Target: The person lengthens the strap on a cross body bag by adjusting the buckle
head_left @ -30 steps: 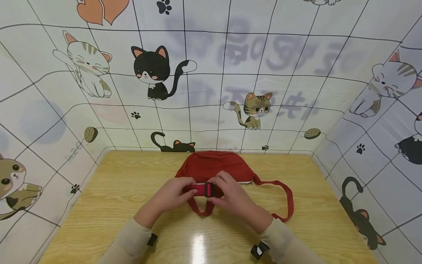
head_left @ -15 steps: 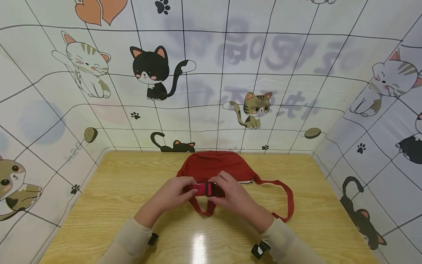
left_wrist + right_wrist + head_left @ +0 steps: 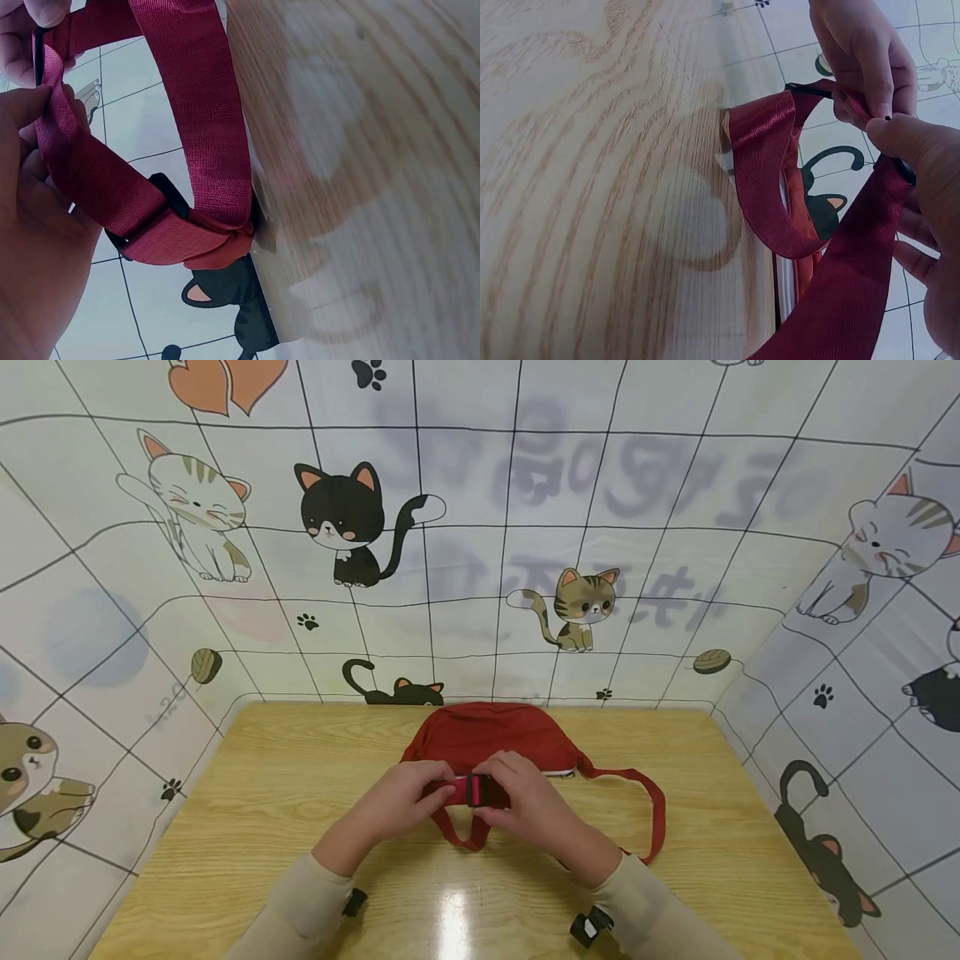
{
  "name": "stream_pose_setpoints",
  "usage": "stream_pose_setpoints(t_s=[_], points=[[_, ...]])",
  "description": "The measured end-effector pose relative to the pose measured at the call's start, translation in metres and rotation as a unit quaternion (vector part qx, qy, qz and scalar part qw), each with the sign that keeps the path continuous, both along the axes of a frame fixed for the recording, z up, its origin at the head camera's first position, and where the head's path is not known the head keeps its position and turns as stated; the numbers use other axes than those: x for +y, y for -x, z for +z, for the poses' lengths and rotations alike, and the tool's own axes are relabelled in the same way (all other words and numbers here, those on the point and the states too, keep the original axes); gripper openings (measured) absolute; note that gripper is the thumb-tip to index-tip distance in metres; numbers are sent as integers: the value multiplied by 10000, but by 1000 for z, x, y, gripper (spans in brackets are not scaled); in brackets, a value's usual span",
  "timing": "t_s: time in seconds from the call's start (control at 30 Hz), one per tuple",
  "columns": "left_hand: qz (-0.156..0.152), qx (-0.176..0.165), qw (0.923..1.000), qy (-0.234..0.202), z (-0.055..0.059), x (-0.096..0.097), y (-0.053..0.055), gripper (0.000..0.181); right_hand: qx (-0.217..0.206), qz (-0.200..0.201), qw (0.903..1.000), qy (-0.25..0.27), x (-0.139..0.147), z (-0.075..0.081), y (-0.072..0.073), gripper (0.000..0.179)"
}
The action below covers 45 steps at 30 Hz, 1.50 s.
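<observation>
A red waist bag [image 3: 491, 735] lies at the back of the table, its white-edged zip facing me. In front of it, my left hand [image 3: 393, 803] pinches the red strap [image 3: 97, 176] between thumb and fingers. Close beside it, my right hand [image 3: 528, 802] grips the black slider buckle [image 3: 477, 790] that the strap threads through. The left wrist view shows the strap hanging in a loop from the fingers, with a second black buckle [image 3: 171, 196] lower along it. From the right hand, the strap [image 3: 847, 277] runs down taut. The fingers partly cover the slider.
The strap's other stretch [image 3: 658, 810] curls over the table [image 3: 247, 827] on the right. Cat-printed cloth [image 3: 480, 552] walls in the table at the back and sides. Black wrist devices [image 3: 591, 927] hang beneath both sleeves.
My left hand has shifted slightly right, so less strap shows between its thumb and the slider. The right hand and bag are almost still.
</observation>
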State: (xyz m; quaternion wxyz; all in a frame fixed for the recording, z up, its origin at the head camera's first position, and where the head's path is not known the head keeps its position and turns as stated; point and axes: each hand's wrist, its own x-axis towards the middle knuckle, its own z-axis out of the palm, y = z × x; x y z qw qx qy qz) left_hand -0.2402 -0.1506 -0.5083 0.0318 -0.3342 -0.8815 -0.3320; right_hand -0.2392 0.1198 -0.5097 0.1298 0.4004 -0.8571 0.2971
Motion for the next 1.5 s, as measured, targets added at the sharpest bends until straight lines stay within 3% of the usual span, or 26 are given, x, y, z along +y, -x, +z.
stream_pose_setpoints(t_s=[0.33, 0.47, 0.83, 1.07, 1.5], points=[[-217, -220, 9995, -120, 2, 7, 1, 12, 194, 185, 9996, 50, -6, -1, 0, 53], [-148, -375, 9991, -86, 3, 7, 0, 11, 297, 151, 9994, 64, -7, -2, 0, 53], [60, -341, 9991, 224, -9, -5, -2, 13, -276, -85, 9995, 99, 7, 2, -5, 55], [136, -457, 9983, 333, -8, -8, -1, 17, -395, -206, 9990, 90, 13, 1, -3, 55], [-117, -325, 9993, 142, -7, 1, 2, 18, -493, 47, 9987, 123, 14, -1, -2, 55]])
